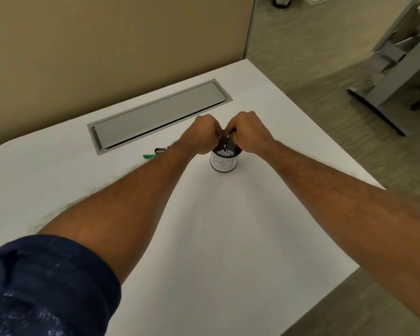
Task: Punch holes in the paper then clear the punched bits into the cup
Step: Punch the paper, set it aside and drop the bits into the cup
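A black cup (224,164) with a white hand-lettered label stands on the white table (58,180). Small white paper bits (226,152) lie inside it. Both my hands meet directly above its mouth. My left hand (201,135) and my right hand (246,132) are curled and together pinch a small dark object (225,139) over the cup; my fingers hide most of it. Just past my left forearm lies a green-handled tool (153,154) with a dark metal head. I cannot make out a sheet of paper against the white table.
A grey metal cable flap (160,112) is set into the table behind the cup, in front of a beige partition (107,40). The table's right edge runs diagonally close to my right arm, with floor and a grey desk frame (386,88) beyond.
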A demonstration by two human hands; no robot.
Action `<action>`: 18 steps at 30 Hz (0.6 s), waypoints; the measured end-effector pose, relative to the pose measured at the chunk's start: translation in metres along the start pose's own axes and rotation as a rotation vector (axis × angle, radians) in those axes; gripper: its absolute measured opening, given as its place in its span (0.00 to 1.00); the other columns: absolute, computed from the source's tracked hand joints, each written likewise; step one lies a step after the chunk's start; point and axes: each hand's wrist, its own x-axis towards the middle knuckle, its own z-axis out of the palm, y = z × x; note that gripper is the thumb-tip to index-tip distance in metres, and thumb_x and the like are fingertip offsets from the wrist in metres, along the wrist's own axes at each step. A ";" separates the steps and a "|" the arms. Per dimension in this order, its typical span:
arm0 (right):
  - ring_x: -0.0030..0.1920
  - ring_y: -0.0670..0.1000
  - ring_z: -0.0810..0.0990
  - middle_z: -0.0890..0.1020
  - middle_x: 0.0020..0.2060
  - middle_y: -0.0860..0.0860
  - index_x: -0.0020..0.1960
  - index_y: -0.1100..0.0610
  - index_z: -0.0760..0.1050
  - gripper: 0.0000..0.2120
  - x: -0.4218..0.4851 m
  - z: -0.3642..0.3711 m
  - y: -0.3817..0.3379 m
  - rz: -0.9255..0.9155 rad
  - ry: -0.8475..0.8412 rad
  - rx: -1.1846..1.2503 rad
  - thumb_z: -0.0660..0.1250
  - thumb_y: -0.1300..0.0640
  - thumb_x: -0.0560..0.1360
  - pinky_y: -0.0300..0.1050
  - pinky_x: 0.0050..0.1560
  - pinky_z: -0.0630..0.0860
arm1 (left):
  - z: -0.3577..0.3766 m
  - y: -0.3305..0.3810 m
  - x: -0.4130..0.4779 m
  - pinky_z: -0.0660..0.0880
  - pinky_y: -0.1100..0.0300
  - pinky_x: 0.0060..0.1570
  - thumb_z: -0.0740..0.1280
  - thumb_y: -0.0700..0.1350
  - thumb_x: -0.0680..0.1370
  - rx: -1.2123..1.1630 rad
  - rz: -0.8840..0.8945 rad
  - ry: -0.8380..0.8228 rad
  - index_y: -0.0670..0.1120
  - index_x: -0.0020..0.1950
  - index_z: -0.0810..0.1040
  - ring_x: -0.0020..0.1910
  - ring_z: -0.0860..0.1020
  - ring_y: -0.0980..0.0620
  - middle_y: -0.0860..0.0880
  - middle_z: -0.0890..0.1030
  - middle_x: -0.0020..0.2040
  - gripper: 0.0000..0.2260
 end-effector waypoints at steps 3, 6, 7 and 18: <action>0.47 0.55 0.82 0.86 0.48 0.55 0.50 0.58 0.85 0.12 0.002 -0.002 0.001 0.013 0.020 -0.015 0.65 0.68 0.72 0.50 0.54 0.79 | 0.002 0.001 0.002 0.80 0.55 0.47 0.65 0.31 0.75 0.057 0.027 0.043 0.43 0.52 0.85 0.47 0.81 0.46 0.44 0.84 0.50 0.13; 0.47 0.55 0.82 0.86 0.48 0.54 0.50 0.57 0.85 0.10 0.001 -0.003 0.000 0.013 0.013 -0.008 0.67 0.65 0.72 0.49 0.54 0.79 | 0.004 0.000 0.004 0.80 0.55 0.46 0.68 0.34 0.75 0.098 0.038 0.113 0.45 0.51 0.86 0.46 0.81 0.47 0.45 0.85 0.49 0.10; 0.48 0.55 0.82 0.86 0.48 0.54 0.50 0.57 0.85 0.10 0.001 -0.004 0.000 0.009 -0.004 -0.008 0.67 0.64 0.72 0.50 0.54 0.80 | 0.004 0.000 0.005 0.78 0.58 0.44 0.69 0.35 0.75 0.103 0.042 0.122 0.45 0.50 0.86 0.46 0.81 0.48 0.45 0.85 0.48 0.09; 0.48 0.54 0.82 0.86 0.49 0.52 0.52 0.54 0.84 0.11 0.000 -0.004 0.002 0.032 0.009 -0.044 0.69 0.63 0.72 0.50 0.54 0.80 | -0.008 0.001 0.004 0.79 0.56 0.46 0.63 0.28 0.72 0.073 0.143 0.013 0.42 0.57 0.84 0.50 0.82 0.48 0.44 0.84 0.52 0.18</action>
